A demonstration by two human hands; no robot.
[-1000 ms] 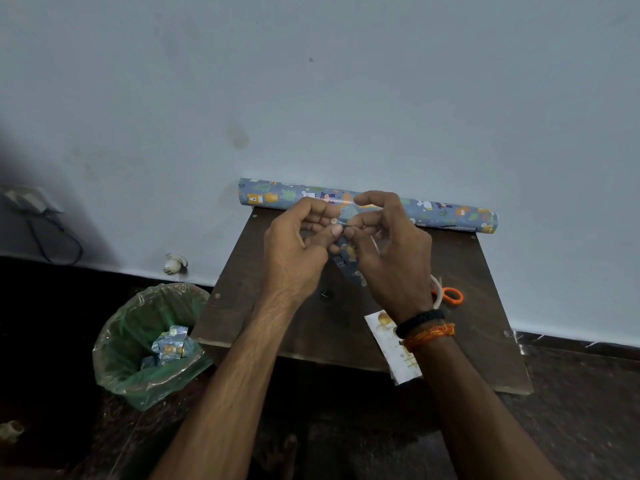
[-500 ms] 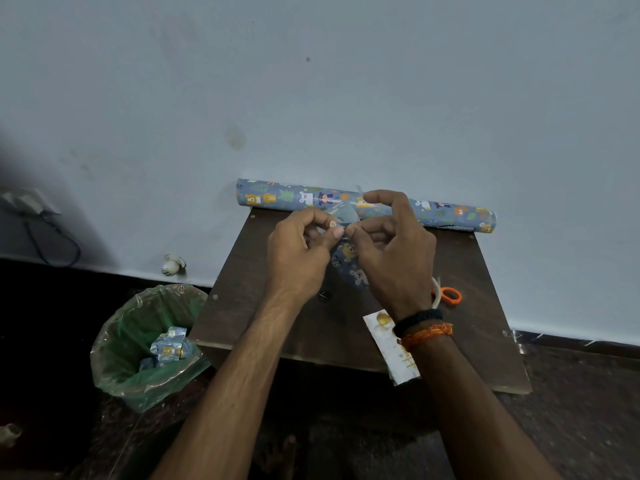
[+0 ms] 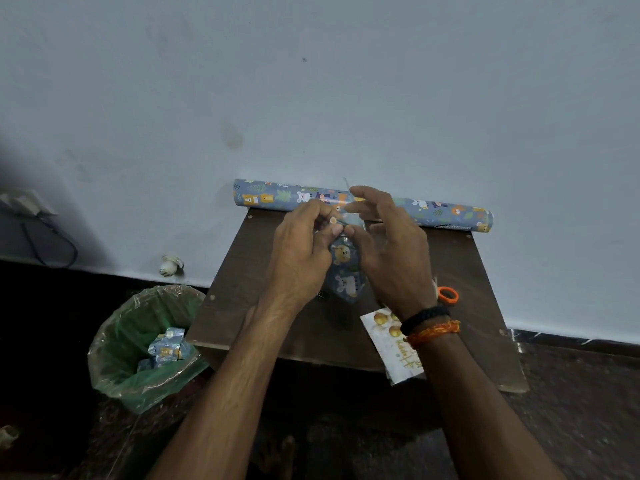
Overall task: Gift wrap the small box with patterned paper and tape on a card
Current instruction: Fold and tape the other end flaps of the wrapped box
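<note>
Beneath both my hands spreads the dark wooden table (image 3: 263,317); beyond my fingertips, against the wall, lies the roll of patterned paper (image 3: 443,211). Under my right wrist rests the card (image 3: 388,336), with orange scissor handles (image 3: 447,295) just outside it. Between my palms sits the small box (image 3: 344,275), already covered in the bear print. My left hand (image 3: 299,252) pinches what looks like a strip of clear tape (image 3: 349,216) above it; my right hand (image 3: 391,251) meets it thumb to thumb, fingers spread loosely. The box should be light and stiff, the paper slick, so I judge flat faces the safest hold, the tape taken by its ends.
</note>
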